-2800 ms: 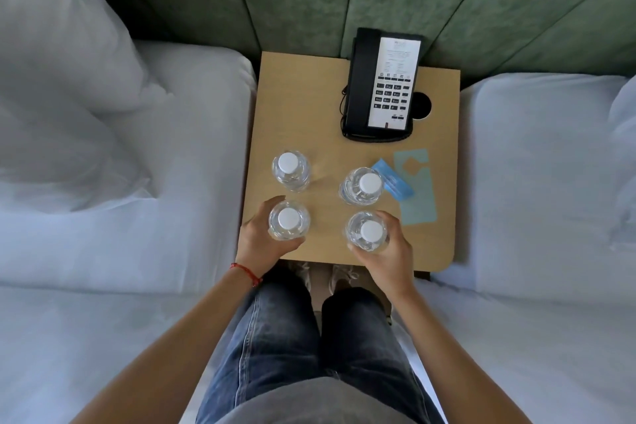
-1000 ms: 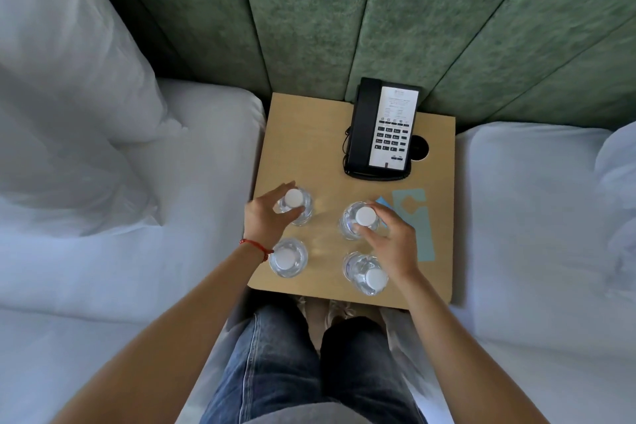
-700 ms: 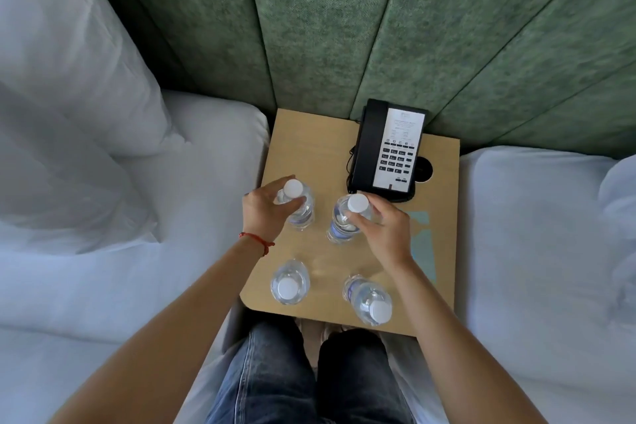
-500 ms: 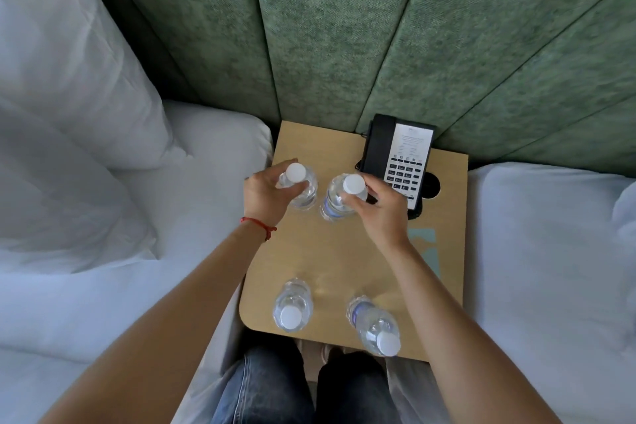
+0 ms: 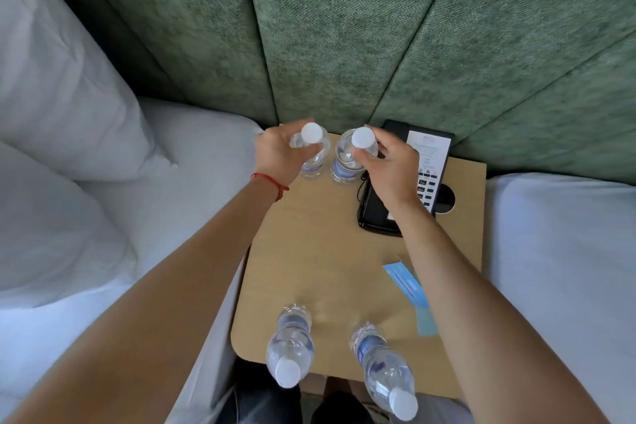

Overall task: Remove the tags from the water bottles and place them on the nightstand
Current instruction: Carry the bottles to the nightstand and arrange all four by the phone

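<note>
While gripped: 2 bottles (image 5: pixel 311 155); 4 total.

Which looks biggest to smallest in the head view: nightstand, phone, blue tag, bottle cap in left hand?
1. nightstand
2. phone, partly hidden by the right arm
3. blue tag, partly hidden too
4. bottle cap held by the left hand
Wide-angle view, so apparent sizes only.

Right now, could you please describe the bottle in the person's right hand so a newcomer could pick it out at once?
Find the wooden nightstand between the two white beds. At its far edge, by the green padded wall, two water bottles stand side by side. The one meant is gripped by the right hand, right beside the black telephone.
</note>
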